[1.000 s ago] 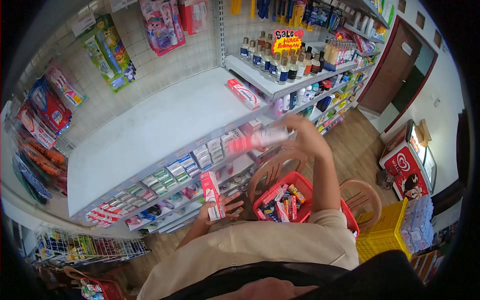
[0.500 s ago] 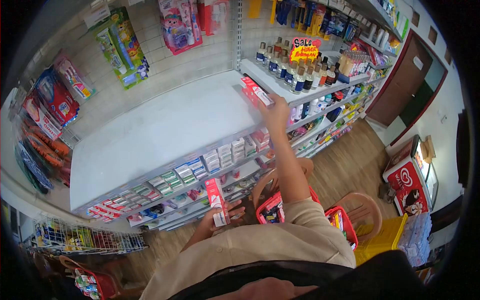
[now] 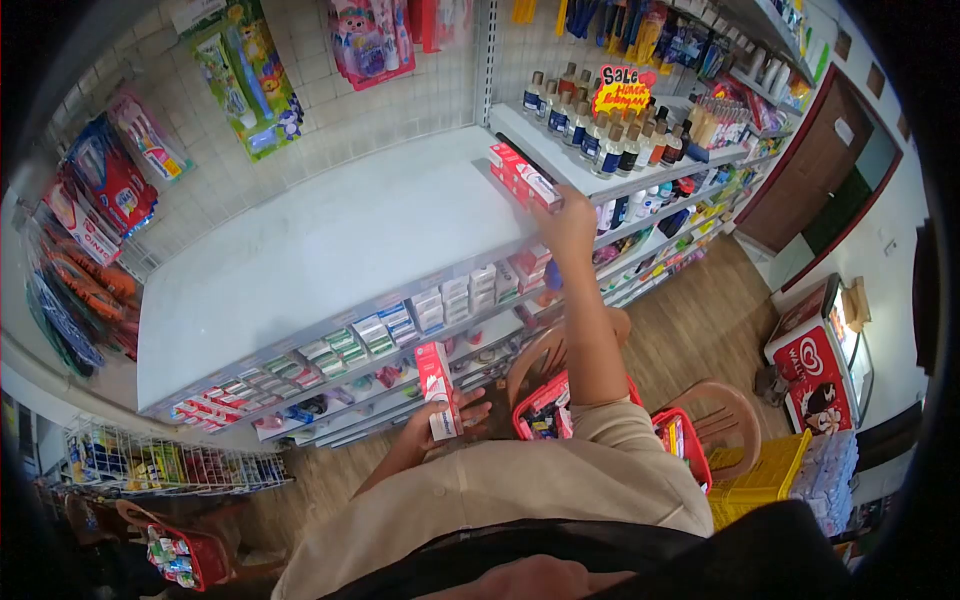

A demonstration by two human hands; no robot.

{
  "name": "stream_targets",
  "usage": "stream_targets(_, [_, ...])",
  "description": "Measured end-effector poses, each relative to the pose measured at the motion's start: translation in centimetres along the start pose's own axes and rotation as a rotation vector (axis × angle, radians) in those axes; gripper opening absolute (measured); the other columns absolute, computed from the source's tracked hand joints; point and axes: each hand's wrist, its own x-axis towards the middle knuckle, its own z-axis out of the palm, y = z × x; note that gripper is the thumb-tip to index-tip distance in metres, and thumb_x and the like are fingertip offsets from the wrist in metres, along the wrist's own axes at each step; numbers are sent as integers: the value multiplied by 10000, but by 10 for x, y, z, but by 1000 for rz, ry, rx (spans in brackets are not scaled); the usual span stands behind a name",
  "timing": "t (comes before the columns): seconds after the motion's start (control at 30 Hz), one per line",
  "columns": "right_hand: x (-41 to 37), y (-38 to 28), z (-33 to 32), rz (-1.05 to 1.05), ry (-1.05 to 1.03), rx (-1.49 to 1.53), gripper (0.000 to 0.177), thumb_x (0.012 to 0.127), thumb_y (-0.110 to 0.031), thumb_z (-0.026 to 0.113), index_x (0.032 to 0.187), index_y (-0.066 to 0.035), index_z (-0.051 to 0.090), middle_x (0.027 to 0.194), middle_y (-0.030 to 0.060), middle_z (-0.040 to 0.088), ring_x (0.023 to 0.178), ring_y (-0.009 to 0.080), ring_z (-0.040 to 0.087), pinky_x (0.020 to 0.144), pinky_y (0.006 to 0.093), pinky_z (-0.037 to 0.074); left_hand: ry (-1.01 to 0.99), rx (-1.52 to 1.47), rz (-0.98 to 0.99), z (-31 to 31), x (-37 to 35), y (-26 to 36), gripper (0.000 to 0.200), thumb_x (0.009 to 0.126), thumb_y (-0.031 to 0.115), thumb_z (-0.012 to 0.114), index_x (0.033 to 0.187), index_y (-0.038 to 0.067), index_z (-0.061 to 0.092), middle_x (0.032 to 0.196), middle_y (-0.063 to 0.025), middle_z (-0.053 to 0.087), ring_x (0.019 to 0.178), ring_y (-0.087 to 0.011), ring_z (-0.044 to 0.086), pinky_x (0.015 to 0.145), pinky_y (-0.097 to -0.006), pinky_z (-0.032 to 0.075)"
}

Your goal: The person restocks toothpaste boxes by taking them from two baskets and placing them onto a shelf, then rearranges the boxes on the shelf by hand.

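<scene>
My right hand is stretched out over the right end of the white shelf, its fingers closed on the near end of a red-and-white toothpaste box. That box lies at the shelf's right edge, beside the dark divider strip. Closer to my body, my left hand holds another red-and-white toothpaste box. This one is tilted upright in front of the lower shelves, gripped near its bottom end, with some fingers spread out to the right.
Perfume bottles and a sale sign stand on the adjoining shelf. Small boxes line the tier below. Toothbrush packs hang on the wall. Red baskets, brown chairs and a yellow crate are near me.
The view has shifted slightly. Both hands keep hold of their toothpaste boxes; the right one stays at the shelf's right edge, and the left box sits slightly more upright.
</scene>
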Motion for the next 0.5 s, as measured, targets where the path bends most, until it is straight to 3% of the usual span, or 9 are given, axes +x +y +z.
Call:
stream_targets(0.23, [-3, 2, 2, 5, 17, -25, 461, 654, -260, 799, 963, 54, 663, 917, 217, 666, 864, 365, 638, 786, 426, 505, -13, 64, 2, -3, 2, 2, 185, 838, 203, 628, 960, 89, 548, 1375, -110, 432, 1308, -349, 389, 1025, -574, 371])
stream_targets(0.3, [-4, 3, 5, -61, 127, -64, 477, 655, -293, 795, 958, 54, 671, 807, 210, 664, 740, 336, 651, 677, 390, 506, -16, 68, 4, 2, 2, 2, 178, 844, 197, 625, 964, 88, 551, 1369, -109, 437, 1306, -346, 392, 1021, -571, 376])
stream_targets(0.5, [-6, -3, 2, -7, 107, -91, 487, 668, -309, 783, 961, 62, 668, 849, 217, 664, 777, 354, 642, 713, 402, 503, -33, 59, -7, 2, 2, 2, 163, 854, 176, 623, 972, 82, 561, 1344, -106, 462, 1297, -335, 406, 1010, -562, 393])
